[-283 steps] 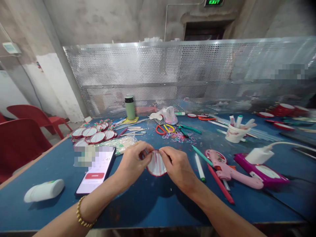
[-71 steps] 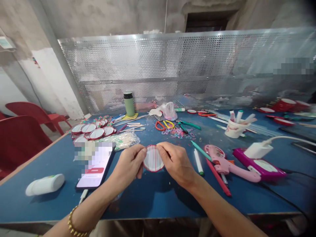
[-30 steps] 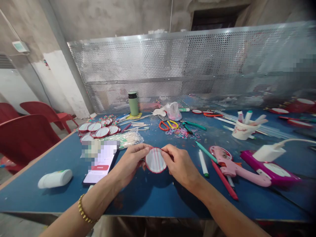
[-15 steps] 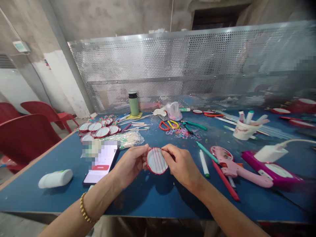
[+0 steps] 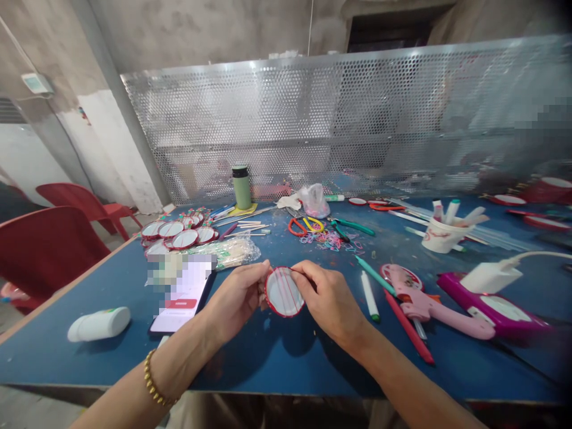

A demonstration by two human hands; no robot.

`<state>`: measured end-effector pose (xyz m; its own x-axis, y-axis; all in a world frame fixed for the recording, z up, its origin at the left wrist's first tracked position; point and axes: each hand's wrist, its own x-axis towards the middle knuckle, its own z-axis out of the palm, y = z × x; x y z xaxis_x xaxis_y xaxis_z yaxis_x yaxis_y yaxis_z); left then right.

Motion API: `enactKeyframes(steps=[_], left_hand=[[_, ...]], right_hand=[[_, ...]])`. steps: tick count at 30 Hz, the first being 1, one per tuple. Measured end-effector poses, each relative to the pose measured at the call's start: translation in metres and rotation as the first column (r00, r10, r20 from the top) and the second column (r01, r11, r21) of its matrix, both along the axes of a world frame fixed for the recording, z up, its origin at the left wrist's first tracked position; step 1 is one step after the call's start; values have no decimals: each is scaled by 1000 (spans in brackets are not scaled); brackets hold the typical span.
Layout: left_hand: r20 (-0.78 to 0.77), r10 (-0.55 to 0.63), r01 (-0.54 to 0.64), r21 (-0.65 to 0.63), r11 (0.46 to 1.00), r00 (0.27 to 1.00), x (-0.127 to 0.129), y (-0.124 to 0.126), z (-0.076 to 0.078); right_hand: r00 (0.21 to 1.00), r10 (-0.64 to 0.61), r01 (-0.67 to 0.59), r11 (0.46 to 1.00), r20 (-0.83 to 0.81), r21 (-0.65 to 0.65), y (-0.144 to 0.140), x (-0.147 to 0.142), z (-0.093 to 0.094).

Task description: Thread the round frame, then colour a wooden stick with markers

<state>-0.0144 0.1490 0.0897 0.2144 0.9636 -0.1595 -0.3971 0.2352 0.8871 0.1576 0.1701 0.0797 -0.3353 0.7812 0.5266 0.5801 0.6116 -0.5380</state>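
A small round white lid with a red rim [image 5: 284,292] is held between both hands just above the blue table [image 5: 277,357]. Thin red bands run across its face. My left hand [image 5: 236,296] pinches its left edge. My right hand [image 5: 329,298] pinches its upper right edge with thumb and forefinger. A gold bead bracelet [image 5: 152,384] circles my left wrist.
A phone [image 5: 181,295] and white bottle [image 5: 99,323] lie to the left. Finished red-rimmed lids [image 5: 176,233] are stacked far left. A pink glue gun [image 5: 424,304], markers [image 5: 370,296], paper cup [image 5: 440,237], scissors [image 5: 304,225], coloured rubber bands [image 5: 328,241] and green flask [image 5: 241,187] sit beyond. Red chairs [image 5: 44,247] stand left.
Over the last second the lid tilted slightly in my hands and my fingers shifted along its rim. Earlier the view panned a little; the hands stayed in place.
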Motion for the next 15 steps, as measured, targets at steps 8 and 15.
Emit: enactKeyframes(steps=[8,15], left_hand=[[-29,-53,54,26,998,998,3,-3,0],[11,-42,42,-11,999,999,1,-2,-1]], right_hand=[[999,-34,34,999,-1,33,1,1,0],[997,-70,69,995,14,68,4,4,-2]])
